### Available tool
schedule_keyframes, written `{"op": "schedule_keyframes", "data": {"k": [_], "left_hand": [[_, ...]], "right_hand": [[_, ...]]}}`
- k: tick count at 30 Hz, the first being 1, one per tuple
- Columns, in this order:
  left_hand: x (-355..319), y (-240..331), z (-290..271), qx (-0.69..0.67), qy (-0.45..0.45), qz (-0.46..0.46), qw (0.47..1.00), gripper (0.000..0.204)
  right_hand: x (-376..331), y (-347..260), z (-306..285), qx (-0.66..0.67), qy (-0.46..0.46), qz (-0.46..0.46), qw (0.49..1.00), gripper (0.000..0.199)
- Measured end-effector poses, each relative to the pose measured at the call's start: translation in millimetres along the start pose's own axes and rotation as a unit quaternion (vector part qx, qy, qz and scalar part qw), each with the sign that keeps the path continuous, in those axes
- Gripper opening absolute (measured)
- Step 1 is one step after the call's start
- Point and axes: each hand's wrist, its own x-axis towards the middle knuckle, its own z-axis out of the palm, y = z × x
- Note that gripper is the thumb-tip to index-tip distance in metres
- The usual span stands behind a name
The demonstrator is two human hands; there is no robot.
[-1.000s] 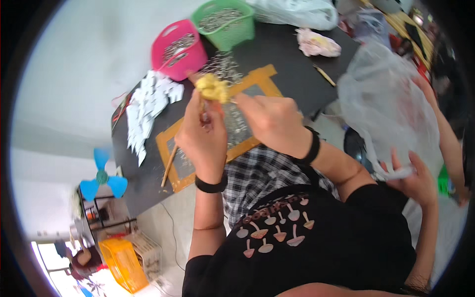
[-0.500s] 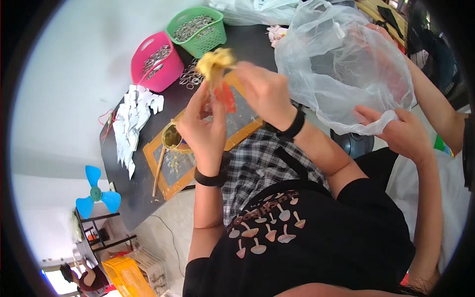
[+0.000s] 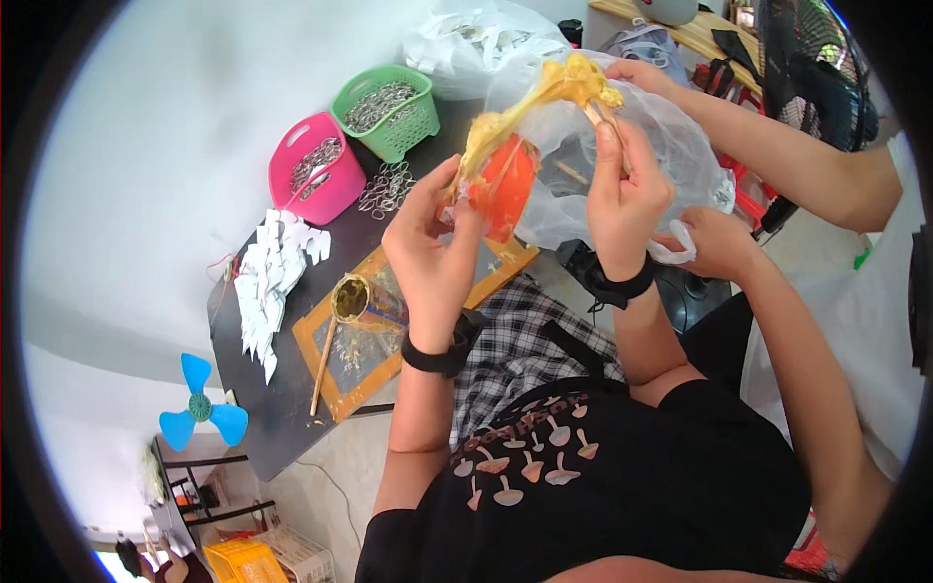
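Observation:
My left hand (image 3: 437, 223) pinches a flat, shiny orange-red piece (image 3: 507, 189) whose edge carries thick yellow paste. My right hand (image 3: 627, 194) grips a slim wooden stick (image 3: 595, 115). A clump of yellow, glue-like paste (image 3: 575, 80) sits on the stick's tip. From the clump, a sticky band stretches left and down to my left hand and the orange-red piece. Below my left hand stands an open can (image 3: 355, 299) smeared with the same paste. It rests on a wood-framed grey board (image 3: 360, 355), with another wooden stick (image 3: 323, 367) lying beside it.
Another person's hands (image 3: 714, 243) hold a clear plastic bag (image 3: 671, 146) close behind my right hand. On the dark table (image 3: 248, 389) are a pink basket (image 3: 335, 185) and a green basket (image 3: 413, 121) of metal rings, plus white cut pieces (image 3: 272, 277). A blue-bladed fan (image 3: 199, 408) stands left.
My hands have moved up and right and drawn apart, stretching the paste into a band. The orange-red piece now shows more fully. The other person's bag has shifted lower behind my right hand.

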Motion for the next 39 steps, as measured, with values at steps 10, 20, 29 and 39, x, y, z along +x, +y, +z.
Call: {"op": "schedule_keyframes", "data": {"k": [10,20,29,39], "left_hand": [[30,-30,32,-0.099,-0.067,-0.125,0.985,0.022],[30,-56,58,-0.177,-0.128,-0.126,0.968,0.025],[29,-84,70,-0.193,-0.173,-0.172,0.95,0.023],[17,-168,88,0.033,-0.036,-0.192,0.98,0.023]], "right_hand": [[-16,22,-54,-0.043,-0.203,-0.095,0.974,0.009],[-35,37,-54,-0.144,-0.31,-0.083,0.936,0.013],[-36,57,-20,-0.136,-0.301,-0.029,0.943,0.004],[-85,110,15,-0.256,-0.412,0.052,0.873,0.007]]}}
